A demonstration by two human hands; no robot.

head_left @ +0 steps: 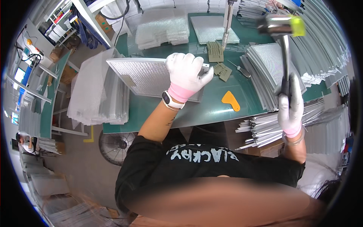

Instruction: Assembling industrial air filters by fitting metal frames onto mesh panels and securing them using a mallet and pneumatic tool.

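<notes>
Gripping framed panel, left hand curled over its edge, right hand clenching hammer, black shirt (white lettering).

Panel: in the left grip, tilted, stretching leftward over the tabletop.
Hammer: in the right grip, its head beyond that grip.
Right stack: on the tabletop, just left of the right grip.
Screwdriver: between the grips, beside the right stack.
Blocks: two, just right of the left grip.
Scraper: between the grips, near the tabletop's front edge.
Left stack: left of the left grip, past the panel.
Back stack: beyond the left grip.
</notes>
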